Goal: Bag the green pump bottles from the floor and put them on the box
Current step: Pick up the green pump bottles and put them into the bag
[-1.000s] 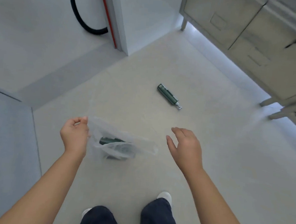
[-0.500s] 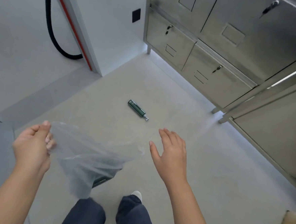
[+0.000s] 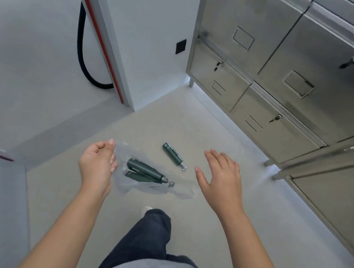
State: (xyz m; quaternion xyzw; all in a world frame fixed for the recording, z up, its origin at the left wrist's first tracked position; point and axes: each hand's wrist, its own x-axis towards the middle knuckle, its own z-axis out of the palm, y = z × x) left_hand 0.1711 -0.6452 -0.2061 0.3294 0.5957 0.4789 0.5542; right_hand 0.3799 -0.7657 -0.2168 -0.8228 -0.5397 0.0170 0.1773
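Observation:
My left hand (image 3: 97, 167) pinches the top edge of a clear plastic bag (image 3: 178, 191) that hangs in front of me. Inside the bag lie two dark green pump bottles (image 3: 145, 170), nozzles pointing right. Another green pump bottle (image 3: 173, 155) lies on the pale floor just beyond the bag, its silver pump end toward the lower right. My right hand (image 3: 221, 179) hovers open, fingers spread, to the right of the bag and the loose bottle, touching neither. No box is in view.
Steel cabinets (image 3: 280, 82) with drawers and legs run along the right side. A white wall corner with a red strip (image 3: 106, 51) and a black hose (image 3: 82, 62) stand at the back left. My dark trouser leg and shoe (image 3: 148, 232) are below the bag.
The view has shifted closer to the loose bottle. The bag has swung up so the bottles inside show clearly. My right hand stays open.

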